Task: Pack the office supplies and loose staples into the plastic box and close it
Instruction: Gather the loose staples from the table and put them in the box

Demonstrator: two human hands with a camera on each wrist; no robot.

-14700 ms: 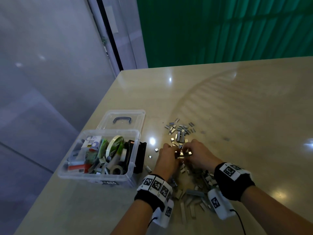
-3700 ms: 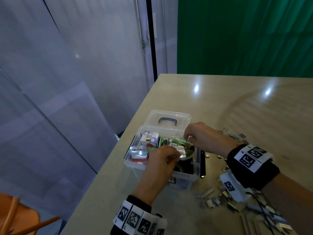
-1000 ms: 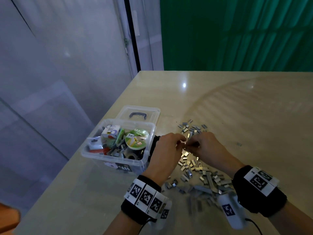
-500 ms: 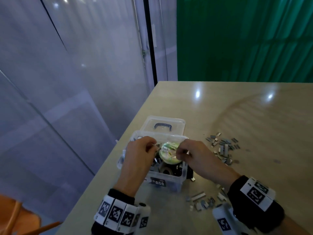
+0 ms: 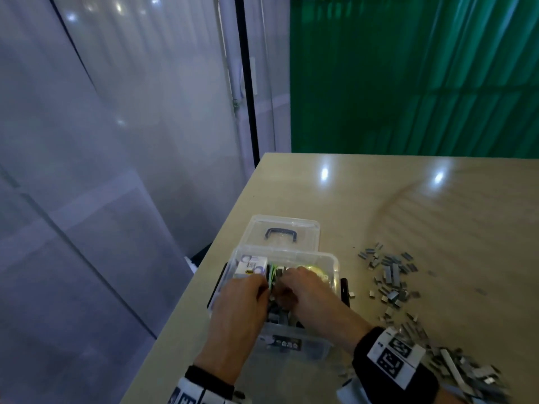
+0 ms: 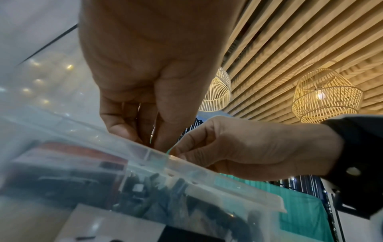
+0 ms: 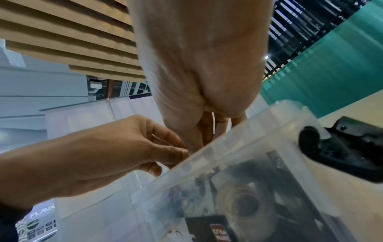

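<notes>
The clear plastic box (image 5: 331, 262) stands open near the table's left edge, its lid (image 5: 284, 227) with a dark handle lying flat behind it. Inside I see a small white carton (image 5: 250, 265), a pale tape roll (image 5: 316, 272) and grey staples. Both hands hang over the box's middle with fingertips dipped inside. My left hand (image 5: 262, 287) pinches thin metal staples (image 6: 152, 133) between thumb and fingers. My right hand (image 5: 284, 282) has thumb and fingertips pinched together on a small bunch, mostly hidden. Loose staples (image 5: 390, 272) lie right of the box.
A second heap of staple strips (image 5: 458, 367) lies by my right wrist. A black latch (image 5: 345, 290) sticks out on the box's right side. The table (image 5: 393, 193) drops off just left of the box, with a glass wall and green curtain beyond.
A second ago both hands were picking at the staple pile. They have swung left over the box, and since half a second ago have come closer together and dipped lower into it.
</notes>
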